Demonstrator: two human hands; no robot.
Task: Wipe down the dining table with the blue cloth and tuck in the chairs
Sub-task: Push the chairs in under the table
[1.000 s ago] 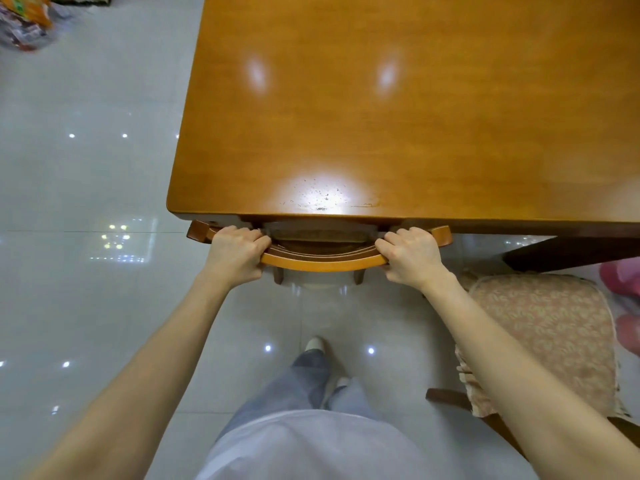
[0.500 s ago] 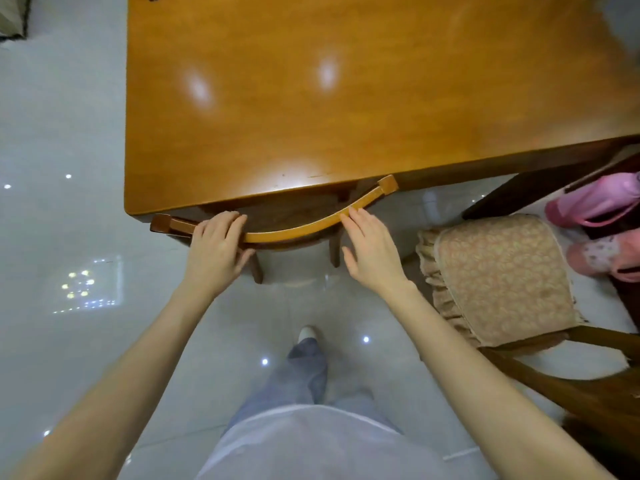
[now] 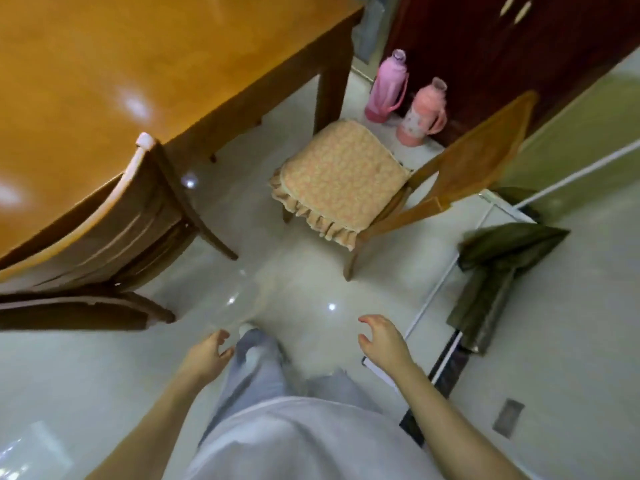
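Dining table [image 3: 138, 64]: upper left of view, glossy orange-brown wood top with lamp glare on it. Its corner leg [image 3: 330, 95] stands on the tile at top centre.

Tucked chair [image 3: 104, 216]: curved backrest sits right along the table's near edge and the seat is hidden under the top. Too much motion blur to tell whether the backrest touches the edge.

Cushioned chair [image 3: 485, 143]: stands out from the table, just beside the corner leg. The seat is fully exposed and the backrest is on the side away from the table. A frilled peach cushion [image 3: 339, 174] lies on the seat.

Left hand [image 3: 207, 355]: low in frame, over the floor [image 3: 304, 271], fingers loosely curled, holding nothing. It is well apart from the tucked chair.

Right hand [image 3: 384, 341]: same height, fingers spread and slightly hooked, palm down, holding nothing. It is well apart from the cushioned chair.

Between the hands are the person's grey trousers [image 3: 256, 368] and one light-socked foot [image 3: 247, 329], with a white top [image 3: 294, 438] at the bottom edge.

Beyond the cushioned chair, a pink flask [image 3: 386, 84] and a shorter salmon flask [image 3: 420, 112] stand upright on the floor, side by side, against a dark red cabinet [image 3: 485, 46].

Far right, an olive-green fabric item [image 3: 495, 271] lies on the floor. It is too blurred to identify.
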